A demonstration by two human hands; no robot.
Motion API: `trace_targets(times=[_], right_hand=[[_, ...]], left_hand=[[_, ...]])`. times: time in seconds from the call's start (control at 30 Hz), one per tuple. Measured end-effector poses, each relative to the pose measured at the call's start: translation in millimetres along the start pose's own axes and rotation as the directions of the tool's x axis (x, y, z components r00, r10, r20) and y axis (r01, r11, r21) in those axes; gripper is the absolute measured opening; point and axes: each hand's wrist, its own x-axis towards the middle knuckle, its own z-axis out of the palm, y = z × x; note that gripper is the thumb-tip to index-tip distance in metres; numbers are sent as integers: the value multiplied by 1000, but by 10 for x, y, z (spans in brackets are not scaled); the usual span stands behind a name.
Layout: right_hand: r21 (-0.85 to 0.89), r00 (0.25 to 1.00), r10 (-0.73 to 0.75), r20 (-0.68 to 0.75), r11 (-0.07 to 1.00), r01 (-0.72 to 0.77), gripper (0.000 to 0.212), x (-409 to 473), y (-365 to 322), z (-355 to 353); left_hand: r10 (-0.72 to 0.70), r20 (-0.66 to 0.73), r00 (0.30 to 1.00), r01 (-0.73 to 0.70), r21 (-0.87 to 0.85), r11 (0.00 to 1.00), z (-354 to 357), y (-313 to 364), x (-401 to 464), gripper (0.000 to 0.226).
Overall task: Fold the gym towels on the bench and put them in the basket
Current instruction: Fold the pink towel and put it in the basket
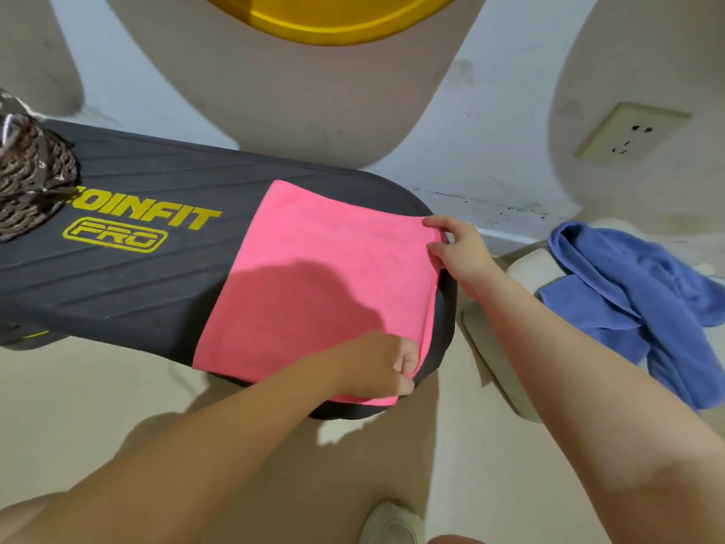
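I am looking down at a black padded bench point(129, 276) with yellow lettering. A pink towel point(314, 276) lies flat across its right end, doubled over by the look of the layered right edge. My left hand point(376, 363) pinches the towel's near right corner, fingers curled round the cloth. My right hand point(459, 249) pinches the far right corner between thumb and fingers. To the right, off the bench, a blue towel point(627, 300) lies crumpled over the rim of a pale container point(525, 268), possibly the basket. A dark knitted bundle point(31, 178) sits at the bench's left end. I judge the pink towel is mid-fold; the blue one is unfolded.
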Motion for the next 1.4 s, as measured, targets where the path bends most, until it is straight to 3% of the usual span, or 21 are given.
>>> trace_targets(times=[0.03,0.13,0.23,0.33,0.43,0.53,0.63,0.77,0.87,1.07,1.2,1.3,1.4], right_hand=[[-41,1000,-16,-23,999,15,44,1,-2,-10],[-129,998,6,-63,992,-15,49,22,11,-34],[-102,994,94,-60,990,-99,57,43,36,-47],[-25,981,177,-76,984,-179,48,97,58,-41],[-31,973,188,-134,981,-194,12,169,5,-59],[-99,976,163,-143,979,-178,15,254,-16,-54],[-98,977,152,-152,981,-167,16,297,-54,24],[-168,969,133,-211,971,-170,11,341,-129,175],[-179,960,82,-268,975,-133,13,375,-201,289],[-154,913,83,-400,976,-156,22,345,-279,383],[-245,919,133,-371,941,-235,16,249,-345,357],[-313,935,182,-305,908,-279,22,142,-410,325],[-311,941,192,-278,909,-278,18,97,-510,353]], left_hand=[[-16,18,1000,15,41,999,38,1,21,10],[-69,71,995,57,152,987,104,17,74,34],[-16,15,1000,14,85,996,60,84,89,36],[29,-191,981,-7,112,994,-109,99,164,29],[28,-433,901,27,120,992,-417,2,290,28],[15,-621,784,80,125,989,-819,-259,461,35],[12,-689,725,157,181,971,-1207,-612,574,51],[-9,-657,754,355,396,847,-1547,-982,546,54],[28,-651,758,397,495,773,-1729,-1162,529,46],[92,-629,772,275,462,843,-2000,-1345,518,22],[131,-547,827,106,380,919,-2105,-1470,430,14],[149,-487,861,57,383,922,-2160,-1486,335,38],[166,-537,827,75,399,914,-2209,-1529,239,41]])
